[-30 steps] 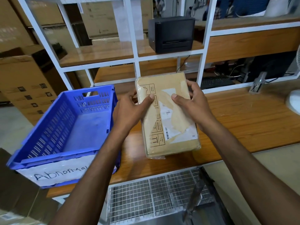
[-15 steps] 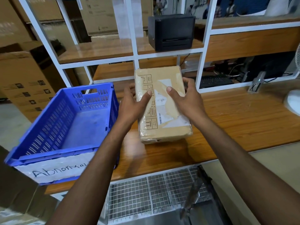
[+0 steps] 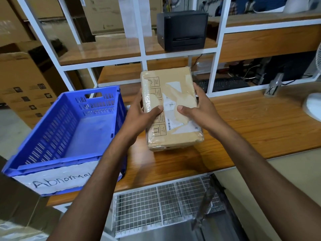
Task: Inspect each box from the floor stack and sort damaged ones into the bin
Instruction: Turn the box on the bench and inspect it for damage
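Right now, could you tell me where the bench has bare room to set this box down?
The bench is bare right of the box, up to the white fan base, and along its front edge. The blue bin, its floor bare, crowds the left end.

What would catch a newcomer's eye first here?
A tan box, wrapped in clear film, is held over the bench at centre, left hand on its left side, right hand on its right. Left of it sits a blue bin labelled "Abnormal"; a black printer stands on the shelf behind.
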A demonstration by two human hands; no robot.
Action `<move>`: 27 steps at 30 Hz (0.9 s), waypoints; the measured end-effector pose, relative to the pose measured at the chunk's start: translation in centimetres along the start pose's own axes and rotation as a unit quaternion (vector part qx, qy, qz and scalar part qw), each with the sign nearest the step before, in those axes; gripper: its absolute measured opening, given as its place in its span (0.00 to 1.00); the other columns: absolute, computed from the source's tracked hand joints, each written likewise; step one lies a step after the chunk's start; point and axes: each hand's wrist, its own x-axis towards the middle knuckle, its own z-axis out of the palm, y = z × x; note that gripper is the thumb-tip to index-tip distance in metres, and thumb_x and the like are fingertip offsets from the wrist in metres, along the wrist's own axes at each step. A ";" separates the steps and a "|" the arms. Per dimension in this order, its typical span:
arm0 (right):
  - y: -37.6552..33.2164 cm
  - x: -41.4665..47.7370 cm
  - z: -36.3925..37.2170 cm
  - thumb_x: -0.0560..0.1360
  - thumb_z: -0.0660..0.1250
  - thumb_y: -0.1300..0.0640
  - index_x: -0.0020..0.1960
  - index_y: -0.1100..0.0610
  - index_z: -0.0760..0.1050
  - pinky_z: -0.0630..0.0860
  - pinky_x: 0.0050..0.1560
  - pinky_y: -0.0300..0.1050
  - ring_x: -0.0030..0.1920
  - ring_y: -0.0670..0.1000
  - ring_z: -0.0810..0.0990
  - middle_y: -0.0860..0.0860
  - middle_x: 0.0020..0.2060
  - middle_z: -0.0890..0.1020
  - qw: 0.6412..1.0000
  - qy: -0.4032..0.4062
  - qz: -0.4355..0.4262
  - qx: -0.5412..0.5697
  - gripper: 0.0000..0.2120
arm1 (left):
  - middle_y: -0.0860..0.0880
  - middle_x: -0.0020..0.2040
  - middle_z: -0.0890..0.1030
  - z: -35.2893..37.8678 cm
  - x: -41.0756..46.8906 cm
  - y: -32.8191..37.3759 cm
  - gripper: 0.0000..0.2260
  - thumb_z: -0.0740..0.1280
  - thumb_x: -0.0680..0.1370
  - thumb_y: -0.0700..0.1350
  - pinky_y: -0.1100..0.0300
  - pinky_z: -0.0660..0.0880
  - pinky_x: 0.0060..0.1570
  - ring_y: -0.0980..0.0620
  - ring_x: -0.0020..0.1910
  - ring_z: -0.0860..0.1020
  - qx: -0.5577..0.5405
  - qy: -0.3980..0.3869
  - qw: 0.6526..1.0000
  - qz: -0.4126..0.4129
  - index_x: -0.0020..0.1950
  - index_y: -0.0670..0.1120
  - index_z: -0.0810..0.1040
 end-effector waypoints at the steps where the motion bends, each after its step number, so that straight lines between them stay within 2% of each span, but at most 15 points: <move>1: -0.1 0.2 0.0 0.74 0.80 0.51 0.82 0.43 0.60 0.80 0.63 0.51 0.63 0.46 0.79 0.38 0.63 0.79 1.000 0.016 -0.001 -0.018 0.43 | 0.60 0.61 0.81 0.1 0.0 0.0 0.29 0.76 0.79 0.45 0.64 0.82 0.45 0.61 0.56 0.84 -0.001 0.007 1.000 0.000 0.75 0.57 0.69; 3: -0.4 0.4 0.1 0.73 0.80 0.46 0.79 0.47 0.65 0.78 0.61 0.48 0.61 0.44 0.77 0.43 0.64 0.79 0.996 0.063 -0.003 -0.061 0.39 | 0.58 0.66 0.79 0.7 0.2 -0.1 0.31 0.77 0.78 0.49 0.63 0.82 0.49 0.58 0.61 0.81 0.001 0.036 0.999 -0.002 0.77 0.57 0.67; 4: -0.5 0.4 0.2 0.73 0.79 0.44 0.76 0.48 0.66 0.78 0.60 0.48 0.59 0.44 0.77 0.43 0.62 0.79 0.993 0.080 -0.004 -0.081 0.37 | 0.58 0.66 0.78 1.0 0.2 -0.1 0.32 0.77 0.78 0.51 0.67 0.80 0.48 0.60 0.61 0.80 0.003 0.051 0.999 -0.012 0.77 0.54 0.66; 6: -0.7 0.3 0.3 0.74 0.78 0.43 0.74 0.47 0.67 0.79 0.56 0.49 0.56 0.46 0.78 0.42 0.57 0.78 0.992 0.086 0.006 -0.089 0.34 | 0.61 0.60 0.76 1.5 0.0 0.3 0.31 0.77 0.78 0.51 0.72 0.77 0.39 0.64 0.54 0.79 -0.001 0.050 0.998 -0.045 0.75 0.51 0.63; 9: -0.4 -0.3 -0.5 0.74 0.77 0.55 0.77 0.43 0.65 0.79 0.50 0.46 0.57 0.46 0.80 0.40 0.59 0.79 0.999 0.026 0.039 -0.019 0.36 | 0.61 0.59 0.75 1.4 -0.4 -0.2 0.31 0.75 0.79 0.46 0.70 0.78 0.37 0.64 0.51 0.80 -0.018 0.013 0.997 -0.073 0.76 0.54 0.61; 11: 0.2 -0.8 -1.0 0.75 0.76 0.61 0.81 0.41 0.60 0.77 0.48 0.43 0.56 0.40 0.79 0.35 0.58 0.77 0.999 -0.019 0.049 0.008 0.41 | 0.62 0.60 0.77 1.0 -0.9 -0.4 0.32 0.74 0.80 0.43 0.68 0.80 0.38 0.62 0.52 0.82 -0.028 -0.007 0.996 -0.080 0.78 0.56 0.61; 13: 0.9 -1.1 -1.4 0.76 0.75 0.62 0.82 0.39 0.57 0.76 0.48 0.41 0.56 0.38 0.77 0.31 0.57 0.74 0.998 -0.032 0.051 0.015 0.44 | 0.65 0.59 0.77 0.8 -1.3 -0.5 0.34 0.74 0.79 0.42 0.66 0.81 0.41 0.62 0.52 0.83 -0.017 -0.030 0.997 -0.070 0.80 0.58 0.62; 16: 1.0 -1.1 -1.0 0.77 0.75 0.60 0.82 0.39 0.57 0.76 0.49 0.40 0.56 0.37 0.76 0.30 0.57 0.74 0.999 -0.021 0.042 0.016 0.43 | 0.66 0.59 0.78 0.6 -1.4 -0.6 0.34 0.76 0.79 0.45 0.62 0.83 0.46 0.63 0.54 0.83 0.000 -0.029 0.999 -0.043 0.80 0.59 0.64; 19: 0.8 -0.7 -0.2 0.77 0.76 0.55 0.82 0.40 0.59 0.79 0.58 0.47 0.60 0.42 0.78 0.38 0.62 0.77 0.999 0.005 0.031 0.004 0.40 | 0.66 0.59 0.78 0.5 -0.9 -0.8 0.32 0.76 0.79 0.48 0.59 0.82 0.55 0.63 0.59 0.81 0.006 -0.002 1.000 -0.026 0.79 0.57 0.66; 21: 0.8 -0.3 0.3 0.76 0.77 0.50 0.81 0.43 0.62 0.78 0.64 0.53 0.66 0.48 0.77 0.45 0.68 0.78 0.999 0.040 0.024 -0.024 0.38 | 0.67 0.60 0.77 0.8 -0.6 -1.0 0.30 0.76 0.79 0.50 0.66 0.80 0.54 0.68 0.58 0.78 0.023 0.021 0.999 -0.004 0.78 0.56 0.66; 22: 0.8 -0.2 0.6 0.76 0.77 0.47 0.80 0.44 0.64 0.78 0.65 0.55 0.67 0.48 0.76 0.47 0.70 0.78 0.997 0.062 0.021 -0.040 0.37 | 0.65 0.62 0.77 0.9 -0.5 -1.1 0.30 0.75 0.80 0.51 0.69 0.79 0.52 0.68 0.60 0.77 0.028 0.036 0.999 0.006 0.78 0.54 0.65; 25: 0.6 -0.1 1.2 0.77 0.76 0.45 0.76 0.47 0.66 0.80 0.62 0.53 0.63 0.49 0.78 0.49 0.69 0.79 0.992 0.109 0.013 -0.056 0.32 | 0.53 0.73 0.73 1.2 0.1 -1.2 0.36 0.76 0.79 0.49 0.67 0.81 0.50 0.60 0.63 0.78 0.032 0.043 0.999 0.005 0.80 0.51 0.57; 27: 0.5 -0.1 0.8 0.77 0.76 0.47 0.76 0.46 0.67 0.81 0.60 0.52 0.60 0.48 0.78 0.49 0.67 0.79 0.994 0.102 0.020 -0.042 0.32 | 0.52 0.74 0.72 1.3 0.1 -0.9 0.38 0.76 0.79 0.45 0.67 0.82 0.46 0.63 0.59 0.78 0.034 0.011 0.999 -0.003 0.81 0.53 0.55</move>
